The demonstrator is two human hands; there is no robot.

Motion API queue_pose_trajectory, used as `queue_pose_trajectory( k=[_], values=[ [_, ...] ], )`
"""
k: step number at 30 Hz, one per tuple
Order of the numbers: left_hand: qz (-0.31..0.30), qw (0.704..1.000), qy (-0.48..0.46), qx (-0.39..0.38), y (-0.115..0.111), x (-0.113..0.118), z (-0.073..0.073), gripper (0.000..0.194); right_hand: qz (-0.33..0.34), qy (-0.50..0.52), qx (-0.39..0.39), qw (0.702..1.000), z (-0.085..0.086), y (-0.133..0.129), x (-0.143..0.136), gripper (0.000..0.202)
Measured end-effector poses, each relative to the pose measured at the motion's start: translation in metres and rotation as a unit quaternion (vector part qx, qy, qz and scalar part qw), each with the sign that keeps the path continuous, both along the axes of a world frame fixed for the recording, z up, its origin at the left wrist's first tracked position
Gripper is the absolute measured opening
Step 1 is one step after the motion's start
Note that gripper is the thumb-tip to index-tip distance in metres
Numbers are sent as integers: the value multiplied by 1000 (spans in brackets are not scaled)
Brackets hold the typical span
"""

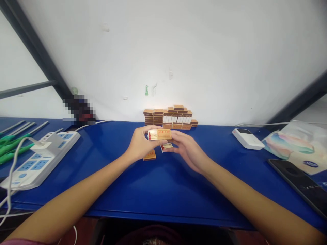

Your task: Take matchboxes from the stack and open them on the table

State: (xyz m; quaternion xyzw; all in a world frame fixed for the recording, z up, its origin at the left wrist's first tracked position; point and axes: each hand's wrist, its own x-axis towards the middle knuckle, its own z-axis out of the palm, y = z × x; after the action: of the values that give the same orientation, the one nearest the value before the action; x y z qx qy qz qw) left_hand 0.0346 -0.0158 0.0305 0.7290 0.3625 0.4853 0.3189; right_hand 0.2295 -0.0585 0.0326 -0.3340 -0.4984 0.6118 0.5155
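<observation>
My left hand (141, 141) grips a half-slid-out matchbox (164, 133) between thumb and fingers, above the blue table. Red-tipped matches show at its left end, and an orange printed sleeve covers the right part. Against the sleeve's right end are the curled fingers of my right hand (187, 148), its thumb lower down. Just below, a white inner tray with matches (167, 146) is partly hidden by my hands. An orange matchbox sleeve (149, 155) lies flat on the table under my left hand.
Matchboxes (158, 117) are stacked by the wall, with a row of white-sided ones in the middle. A power strip (41, 163) with cables and green-handled tools (15, 146) lie left. A white device (247, 139), plastic packet (293, 146) and dark phone (298, 183) lie right.
</observation>
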Motion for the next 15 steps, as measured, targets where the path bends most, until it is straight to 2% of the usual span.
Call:
queue_pose_trajectory(
  k=[4, 10, 15],
  values=[
    [-7, 1000, -5, -8, 0, -1, 1, 49, -108, -7, -19, 994, -2, 8, 9, 21],
    [-37, 998, 28, -33, 2, -1, -3, 58, -44, -72, -41, 996, -6, 8, 9, 36],
    [-48, 998, 31, -32, 7, -8, 1, 48, -95, -67, -52, 992, -10, 18, 19, 30]
  ],
)
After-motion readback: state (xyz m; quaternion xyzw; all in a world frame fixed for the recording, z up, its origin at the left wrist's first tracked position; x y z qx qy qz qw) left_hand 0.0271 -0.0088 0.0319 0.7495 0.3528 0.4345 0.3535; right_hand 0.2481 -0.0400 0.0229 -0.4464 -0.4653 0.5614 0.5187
